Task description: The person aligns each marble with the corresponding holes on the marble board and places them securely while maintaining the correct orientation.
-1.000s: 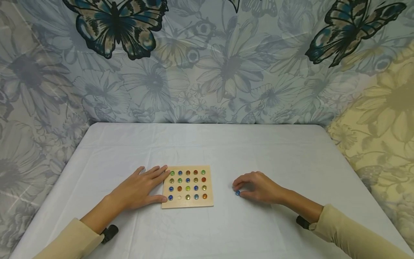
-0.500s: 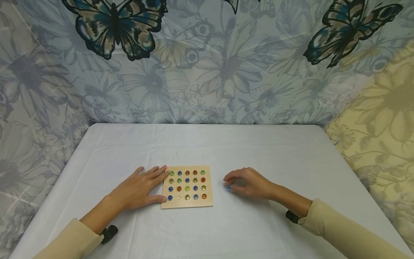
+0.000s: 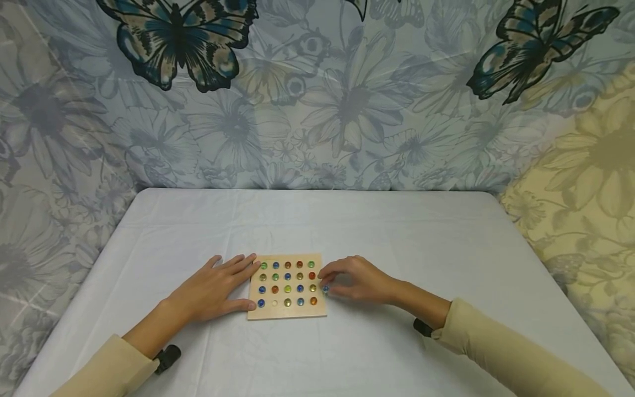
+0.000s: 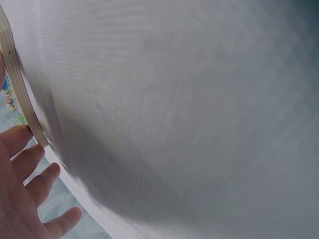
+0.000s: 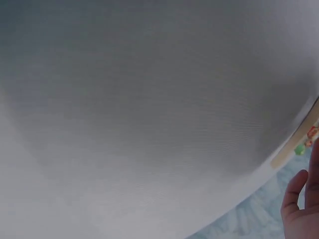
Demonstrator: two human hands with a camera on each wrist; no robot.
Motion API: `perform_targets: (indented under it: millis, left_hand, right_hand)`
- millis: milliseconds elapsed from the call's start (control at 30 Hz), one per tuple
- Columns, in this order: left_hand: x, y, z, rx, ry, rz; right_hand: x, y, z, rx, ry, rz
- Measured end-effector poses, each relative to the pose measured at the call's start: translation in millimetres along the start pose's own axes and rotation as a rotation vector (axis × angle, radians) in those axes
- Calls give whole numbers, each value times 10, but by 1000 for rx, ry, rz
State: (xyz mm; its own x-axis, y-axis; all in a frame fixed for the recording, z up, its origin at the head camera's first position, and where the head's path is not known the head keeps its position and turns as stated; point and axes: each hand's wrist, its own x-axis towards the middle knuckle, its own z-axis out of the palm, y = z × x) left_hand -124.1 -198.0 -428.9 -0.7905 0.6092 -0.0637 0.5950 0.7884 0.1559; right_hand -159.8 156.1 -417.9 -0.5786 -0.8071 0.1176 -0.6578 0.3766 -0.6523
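Observation:
A light wooden board (image 3: 292,315) lies flat on the white cloth, its rows of round hollows filled with blue, green, red, orange and yellow glass marbles. One hollow (image 3: 275,303) in the front row, second from the left, holds no marble. My left hand (image 3: 213,289) rests with spread fingers at the board's left edge, thumb and index finger touching it; the left wrist view shows those fingertips by the board's side (image 4: 22,94). Between thumb and fingertips my right hand (image 3: 359,280) pinches a blue marble (image 3: 325,289) at the board's right edge.
The white-covered table (image 3: 397,226) extends around the board to a rounded far edge. Behind it hangs a fabric backdrop (image 3: 347,121) with flowers and butterflies. A small black camera (image 3: 168,358) is strapped at the left wrist, another (image 3: 423,327) at the right.
My right hand has carried the blue marble leftward across the cloth, from well right of the board to its right edge. The left hand and the board have stayed put.

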Motion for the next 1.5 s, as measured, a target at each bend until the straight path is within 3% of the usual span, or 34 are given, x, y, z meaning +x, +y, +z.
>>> perform_targets:
  millis: [467, 967, 1500]
  left_hand:
    - [2, -12, 13, 1, -3, -1]
    - [1, -23, 20, -1, 14, 11]
    - [-12, -32, 7, 6, 7, 15]
  right_hand:
    - [307, -271, 107, -14, -43, -1]
    - [490, -334, 236, 4, -95, -16]
    - [655, -442, 410, -98, -63, -69]
